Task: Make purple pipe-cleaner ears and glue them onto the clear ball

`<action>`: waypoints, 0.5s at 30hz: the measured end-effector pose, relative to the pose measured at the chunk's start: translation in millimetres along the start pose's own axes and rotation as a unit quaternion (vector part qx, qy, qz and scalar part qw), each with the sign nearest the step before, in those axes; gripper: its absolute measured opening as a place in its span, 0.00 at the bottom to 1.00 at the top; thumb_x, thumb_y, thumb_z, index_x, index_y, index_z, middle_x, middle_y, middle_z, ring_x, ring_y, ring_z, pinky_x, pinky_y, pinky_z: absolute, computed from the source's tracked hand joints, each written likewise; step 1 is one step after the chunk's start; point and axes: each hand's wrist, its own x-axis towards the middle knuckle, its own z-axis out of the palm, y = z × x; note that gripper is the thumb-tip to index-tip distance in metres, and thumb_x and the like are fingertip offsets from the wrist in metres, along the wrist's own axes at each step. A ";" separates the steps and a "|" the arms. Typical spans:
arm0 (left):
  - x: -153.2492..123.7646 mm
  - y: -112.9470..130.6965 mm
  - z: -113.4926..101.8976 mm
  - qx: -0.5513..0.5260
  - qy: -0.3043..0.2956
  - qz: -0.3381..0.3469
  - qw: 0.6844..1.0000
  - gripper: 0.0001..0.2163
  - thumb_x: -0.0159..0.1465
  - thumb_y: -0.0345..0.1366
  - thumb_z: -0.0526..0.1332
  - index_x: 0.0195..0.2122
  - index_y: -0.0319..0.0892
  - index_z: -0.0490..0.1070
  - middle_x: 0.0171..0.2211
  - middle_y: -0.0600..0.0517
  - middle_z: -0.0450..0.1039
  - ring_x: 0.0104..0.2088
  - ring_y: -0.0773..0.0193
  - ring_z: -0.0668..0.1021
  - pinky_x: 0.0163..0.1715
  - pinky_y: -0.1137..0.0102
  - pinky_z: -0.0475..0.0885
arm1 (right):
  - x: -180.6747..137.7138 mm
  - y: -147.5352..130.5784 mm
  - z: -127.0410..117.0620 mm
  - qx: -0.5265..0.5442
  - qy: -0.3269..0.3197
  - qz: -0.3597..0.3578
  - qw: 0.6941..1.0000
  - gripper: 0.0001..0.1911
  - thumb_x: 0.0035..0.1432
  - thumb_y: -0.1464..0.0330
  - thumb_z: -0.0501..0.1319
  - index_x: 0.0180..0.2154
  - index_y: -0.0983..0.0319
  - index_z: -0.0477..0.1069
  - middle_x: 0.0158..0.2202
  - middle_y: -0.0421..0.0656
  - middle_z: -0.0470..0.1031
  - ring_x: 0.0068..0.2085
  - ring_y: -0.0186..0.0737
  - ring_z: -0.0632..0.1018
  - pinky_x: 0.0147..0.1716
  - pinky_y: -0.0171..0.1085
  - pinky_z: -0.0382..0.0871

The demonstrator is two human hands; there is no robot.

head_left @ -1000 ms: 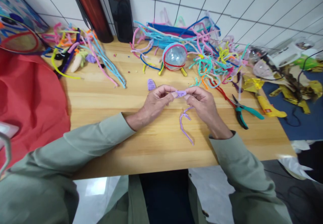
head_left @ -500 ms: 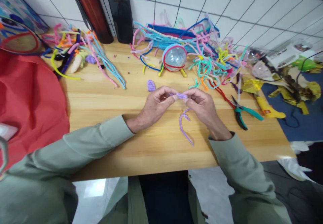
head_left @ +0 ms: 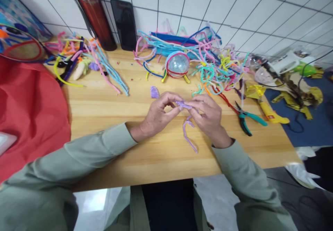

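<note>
White wall tiles [head_left: 145,8] back a pale wooden tabletop [head_left: 140,161], above which the person's two hands nearly meet. Thumb and fingers of the left hand [head_left: 159,114] pinch one end of a small purple pipe-cleaner piece [head_left: 183,105]; the right hand [head_left: 207,115] pinches its other end. Just below hangs or lies a bent purple strand [head_left: 185,133]; whether it joins the held piece cannot be told. A ribbed purple patch [head_left: 154,92] lies beyond the left hand. Farther out sit a clear ball [head_left: 177,65] with a red rim, a teal pipe-cleaner tangle [head_left: 207,74], teal-handled pliers [head_left: 242,114] and a yellow glue gun [head_left: 272,114]. Near the wall are a black smartphone [head_left: 124,24] and a red flask [head_left: 97,19].
</note>
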 end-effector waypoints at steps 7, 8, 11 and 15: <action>1.6 6.3 -4.2 0.096 -0.006 0.100 0.990 0.04 0.72 0.38 0.69 0.42 0.47 0.77 0.45 0.48 0.84 0.47 0.58 0.83 0.53 0.59 0.77 | 0.1 -5.2 -9.9 -0.058 -0.013 -0.064 0.996 0.11 0.70 0.71 0.66 0.42 0.48 0.85 0.38 0.42 0.84 0.39 0.44 0.80 0.39 0.45 0.74; 1.3 5.9 -4.5 0.106 -0.006 0.106 0.989 0.03 0.72 0.38 0.69 0.43 0.46 0.77 0.45 0.48 0.84 0.47 0.58 0.84 0.53 0.59 0.77 | 0.4 -6.0 -9.9 -0.061 -0.010 -0.073 0.995 0.12 0.70 0.72 0.65 0.42 0.48 0.85 0.39 0.42 0.84 0.39 0.44 0.80 0.39 0.45 0.74; 0.8 3.2 -5.3 0.135 0.001 0.143 0.980 0.03 0.72 0.36 0.69 0.45 0.47 0.77 0.46 0.48 0.84 0.48 0.59 0.84 0.53 0.59 0.78 | 1.6 -7.3 -8.3 -0.060 0.004 -0.096 0.994 0.15 0.70 0.74 0.65 0.45 0.48 0.85 0.39 0.42 0.84 0.39 0.43 0.81 0.38 0.44 0.75; 1.4 0.2 -6.7 0.166 0.006 0.202 0.965 0.04 0.74 0.34 0.68 0.48 0.46 0.77 0.47 0.49 0.84 0.49 0.60 0.84 0.52 0.60 0.78 | 2.6 -5.7 -5.0 -0.043 0.020 -0.113 0.992 0.18 0.69 0.77 0.65 0.51 0.49 0.84 0.40 0.41 0.84 0.39 0.42 0.82 0.37 0.42 0.75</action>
